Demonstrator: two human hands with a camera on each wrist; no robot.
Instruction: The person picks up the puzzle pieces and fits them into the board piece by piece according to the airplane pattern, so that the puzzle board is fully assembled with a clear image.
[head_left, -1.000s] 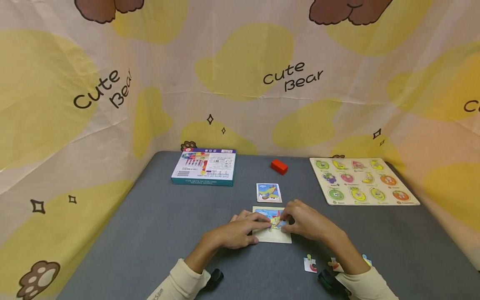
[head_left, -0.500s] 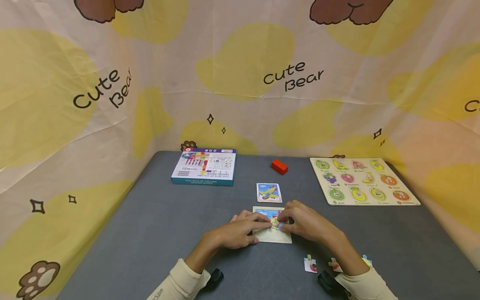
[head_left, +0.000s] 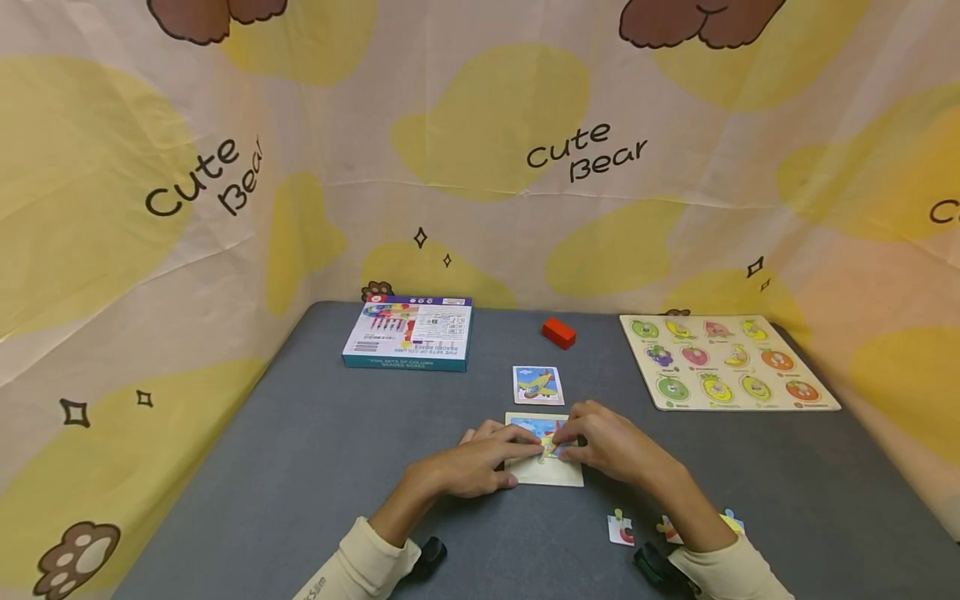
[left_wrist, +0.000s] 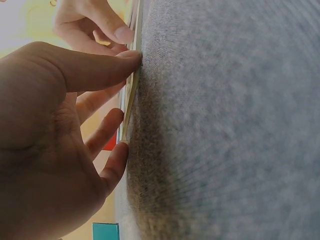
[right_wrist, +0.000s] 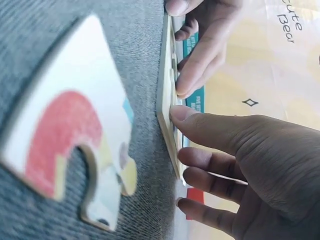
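Note:
A small wooden puzzle board (head_left: pixel 547 475) lies before me, its airplane picture partly filled and partly covered by my hands. My left hand (head_left: pixel 476 462) rests on its left side, forefinger stretched over the picture and thumb at the near edge. From the right, my right hand (head_left: pixel 615 442) pinches a puzzle piece at the picture's right part; the fingers hide most of the piece. The thumb (right_wrist: pixel 186 114) touches the board's face in the right wrist view. A loose puzzle piece (head_left: pixel 620 530) with red print lies nearer me, also large in the right wrist view.
More loose pieces (head_left: pixel 735 523) lie by my right forearm. Behind the board is an airplane picture card (head_left: pixel 537 386). Farther back are a flat teal box (head_left: pixel 405 335), a red block (head_left: pixel 558 333) and a fruit board (head_left: pixel 727 364). Printed cloth walls (head_left: pixel 480 167) enclose the table.
My right hand has shifted slightly left over the picture, its fingertips still pinching at the board. The left hand has stayed in place.

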